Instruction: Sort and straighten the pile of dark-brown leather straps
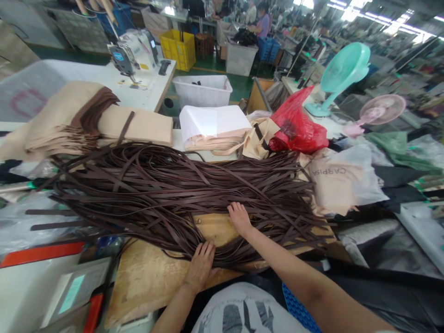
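A big tangled heap of dark brown leather straps (166, 189) sprawls across a wooden board (145, 277) in front of me. My left hand (201, 263) lies at the heap's near edge, fingers curled over a bundle of straps where they gather. My right hand (238, 217) rests further in on the board, fingers bent down into the straps. Whether either hand truly grips a strap is not clear.
Stacks of beige bag panels (138, 125) and a white-covered pile (211, 122) lie behind the straps. A red plastic bag (298, 125), a CARPISA dust bag (340, 180), two fans (343, 69), a sewing machine (132, 51), white bin (203, 90) and yellow crate (178, 48) stand beyond. People work far back.
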### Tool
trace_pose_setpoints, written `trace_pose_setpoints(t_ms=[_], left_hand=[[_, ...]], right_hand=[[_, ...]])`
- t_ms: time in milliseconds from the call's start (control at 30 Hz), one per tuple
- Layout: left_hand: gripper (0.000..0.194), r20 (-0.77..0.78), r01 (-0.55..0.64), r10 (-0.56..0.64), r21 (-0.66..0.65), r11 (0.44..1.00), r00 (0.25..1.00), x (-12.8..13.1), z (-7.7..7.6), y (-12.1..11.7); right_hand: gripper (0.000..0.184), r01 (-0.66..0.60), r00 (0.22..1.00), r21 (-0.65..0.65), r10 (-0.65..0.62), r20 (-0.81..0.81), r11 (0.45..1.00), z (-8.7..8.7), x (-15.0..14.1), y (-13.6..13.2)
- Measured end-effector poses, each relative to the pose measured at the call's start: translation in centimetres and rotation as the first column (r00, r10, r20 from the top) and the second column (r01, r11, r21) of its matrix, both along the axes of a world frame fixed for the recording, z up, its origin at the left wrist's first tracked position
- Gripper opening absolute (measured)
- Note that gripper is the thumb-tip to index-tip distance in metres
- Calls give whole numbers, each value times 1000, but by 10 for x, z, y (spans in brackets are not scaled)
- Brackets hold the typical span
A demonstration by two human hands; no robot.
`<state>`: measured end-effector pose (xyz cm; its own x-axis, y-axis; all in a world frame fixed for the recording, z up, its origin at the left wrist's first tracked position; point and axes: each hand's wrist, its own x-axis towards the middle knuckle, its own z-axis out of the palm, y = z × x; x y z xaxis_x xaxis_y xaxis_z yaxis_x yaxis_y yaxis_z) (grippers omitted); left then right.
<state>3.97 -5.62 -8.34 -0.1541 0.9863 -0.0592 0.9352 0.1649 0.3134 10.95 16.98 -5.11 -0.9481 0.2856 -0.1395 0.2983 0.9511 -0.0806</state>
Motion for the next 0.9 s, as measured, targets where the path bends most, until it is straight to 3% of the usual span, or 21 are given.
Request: trace_pose_setpoints(t_ms=[167, 300, 400, 600, 667, 733, 800, 900], left_hand=[[57, -15, 34, -34, 15, 999, 999, -1, 4, 2], [60, -27, 4, -3, 14, 1000, 1000, 2, 5, 1], [63, -37, -8, 9, 19, 1000, 999, 1, 7, 1], [61, -5, 98, -98, 75, 992, 995, -10, 8, 5], [60, 26, 139, -141, 81, 987, 990, -12, 4, 5], [54, 42, 141, -145, 76, 987, 989, -12, 0, 2], [48, 51, 128, -131, 64, 990, 990, -10, -2, -1], [58, 54, 122, -124, 41, 992, 991, -7, 0, -5]], right_hand=[[18, -107, 994, -21, 107, 30, 994, -10, -9, -4], [25, -40, 999, 22, 40, 26, 999, -18, -29, -3], [21, -64, 998, 24, 63, 17, 998, -20, -37, -2], [18, -257, 964, -76, 261, 43, 963, -8, 16, -58], [21, -285, 956, -108, 291, 46, 952, -1, 27, -64], [21, -220, 974, -88, 224, 37, 971, 7, 20, -50], [22, -80, 997, -23, 80, 12, 997, 13, 0, -21], [24, 68, 997, 45, -67, -26, 997, 19, -31, 18]])
